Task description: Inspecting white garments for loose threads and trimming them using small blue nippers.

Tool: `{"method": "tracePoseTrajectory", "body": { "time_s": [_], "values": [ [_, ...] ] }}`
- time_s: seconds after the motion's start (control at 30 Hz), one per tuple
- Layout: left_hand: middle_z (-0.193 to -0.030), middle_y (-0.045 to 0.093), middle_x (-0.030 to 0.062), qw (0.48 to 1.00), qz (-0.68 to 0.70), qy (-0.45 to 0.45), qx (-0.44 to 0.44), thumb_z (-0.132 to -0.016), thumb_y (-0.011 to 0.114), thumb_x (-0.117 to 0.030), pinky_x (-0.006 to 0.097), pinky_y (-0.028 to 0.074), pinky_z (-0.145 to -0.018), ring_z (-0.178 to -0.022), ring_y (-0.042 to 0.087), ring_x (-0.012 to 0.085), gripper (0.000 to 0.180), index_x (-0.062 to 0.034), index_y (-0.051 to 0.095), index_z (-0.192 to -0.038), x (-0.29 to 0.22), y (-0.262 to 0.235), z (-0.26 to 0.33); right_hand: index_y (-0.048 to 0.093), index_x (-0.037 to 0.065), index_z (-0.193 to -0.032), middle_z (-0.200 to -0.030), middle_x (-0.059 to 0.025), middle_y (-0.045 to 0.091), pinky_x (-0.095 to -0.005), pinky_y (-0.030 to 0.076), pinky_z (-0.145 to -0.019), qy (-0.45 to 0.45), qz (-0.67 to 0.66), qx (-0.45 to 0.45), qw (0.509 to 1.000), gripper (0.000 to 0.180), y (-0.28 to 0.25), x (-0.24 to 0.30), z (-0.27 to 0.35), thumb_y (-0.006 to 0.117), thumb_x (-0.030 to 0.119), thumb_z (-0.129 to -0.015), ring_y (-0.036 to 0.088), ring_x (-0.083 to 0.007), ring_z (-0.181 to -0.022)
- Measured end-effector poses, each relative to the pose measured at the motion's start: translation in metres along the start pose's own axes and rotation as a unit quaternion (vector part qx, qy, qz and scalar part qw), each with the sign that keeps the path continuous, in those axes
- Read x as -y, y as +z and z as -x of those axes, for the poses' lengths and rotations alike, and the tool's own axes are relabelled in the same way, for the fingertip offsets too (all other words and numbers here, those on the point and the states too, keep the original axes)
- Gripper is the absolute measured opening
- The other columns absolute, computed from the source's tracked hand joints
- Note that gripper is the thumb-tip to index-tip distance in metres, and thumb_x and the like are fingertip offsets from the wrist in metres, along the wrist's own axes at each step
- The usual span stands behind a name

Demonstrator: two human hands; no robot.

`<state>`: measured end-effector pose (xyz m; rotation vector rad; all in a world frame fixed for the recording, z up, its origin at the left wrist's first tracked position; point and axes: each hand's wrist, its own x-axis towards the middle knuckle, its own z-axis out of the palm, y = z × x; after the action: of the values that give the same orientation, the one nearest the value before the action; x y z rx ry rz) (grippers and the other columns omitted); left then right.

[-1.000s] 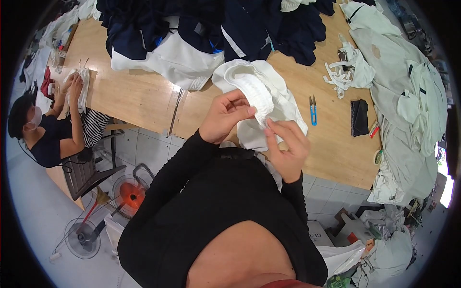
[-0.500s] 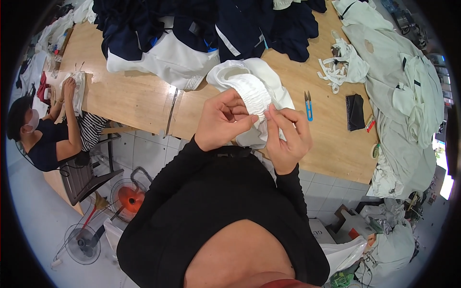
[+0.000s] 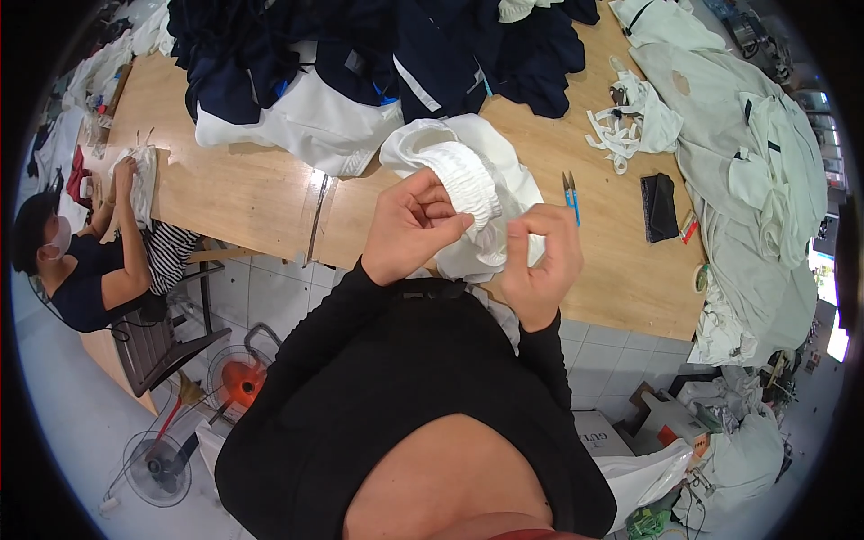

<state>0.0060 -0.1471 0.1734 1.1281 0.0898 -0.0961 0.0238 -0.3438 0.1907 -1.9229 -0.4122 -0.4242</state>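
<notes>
A white garment [image 3: 513,162] with a gathered elastic waistband [image 3: 470,186] lies bunched at the near edge of the table. My left hand [image 3: 407,232] pinches the edge of that waistband between thumb and curled fingers. Just to the right, my right hand [image 3: 544,265] is raised with thumb and forefinger pressed together, apart from the band. Whatever it pinches, if anything, is too small to make out. Blue-handled thread snips [image 3: 572,198] lie on the table beyond the right hand, partly hidden behind it.
Navy and white garments [image 3: 360,72] are heaped at the back of the wooden table [image 3: 243,202]. White straps [image 3: 621,130], a black pouch [image 3: 660,209] and pale fabric [image 3: 747,198] lie to the right. At left, a masked co-worker [image 3: 85,261] handles white cloth. Fans [image 3: 241,382] stand on the floor.
My right hand has let go of the waistband and drawn slightly away, its fingers curling in. My left hand keeps its hold on the band. The view has shifted a little.
</notes>
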Motion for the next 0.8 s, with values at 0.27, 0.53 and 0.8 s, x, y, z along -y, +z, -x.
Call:
{"method": "tracePoseTrajectory", "body": {
  "time_s": [0.27, 0.53, 0.8],
  "values": [
    [-0.116, 0.079, 0.0113, 1.0, -0.027, 0.01, -0.002, -0.095, 0.073, 0.006, 0.026, 0.059, -0.088, -0.102, 0.076, 0.0123, 0.038, 0.0061, 0.065, -0.132, -0.002, 0.009, 0.004, 0.079, 0.005, -0.105, -0.102, -0.0087, 0.071, -0.037, 0.051, -0.072, -0.115, 0.059, -0.015, 0.992, 0.029, 0.027, 0.005, -0.004, 0.087, -0.004, -0.078, 0.065, -0.0273, -0.09],
    [-0.107, 0.082, 0.0112, 0.972, -0.226, 0.067, -0.023, -0.095, 0.073, 0.004, 0.028, 0.061, -0.082, -0.094, 0.077, 0.0115, 0.027, 0.0067, 0.068, -0.12, 0.007, 0.0, 0.003, 0.069, 0.002, -0.102, -0.108, -0.0105, 0.067, -0.0421, 0.048, -0.085, -0.209, 0.185, 0.002, 0.96, 0.018, 0.04, -0.013, -0.009, 0.077, -0.002, -0.086, 0.062, -0.0324, -0.097],
    [-0.107, 0.082, 0.0105, 0.992, -0.121, 0.035, -0.025, -0.095, 0.074, 0.004, 0.028, 0.061, -0.086, -0.097, 0.076, 0.0114, 0.034, 0.0063, 0.067, -0.128, 0.002, 0.002, 0.004, 0.062, 0.003, -0.096, -0.107, -0.0121, 0.066, -0.0408, 0.048, -0.087, 0.035, -0.125, -0.014, 0.991, 0.011, 0.018, -0.012, 0.0, 0.07, -0.003, -0.094, 0.06, -0.0339, -0.097]
  ]
}}
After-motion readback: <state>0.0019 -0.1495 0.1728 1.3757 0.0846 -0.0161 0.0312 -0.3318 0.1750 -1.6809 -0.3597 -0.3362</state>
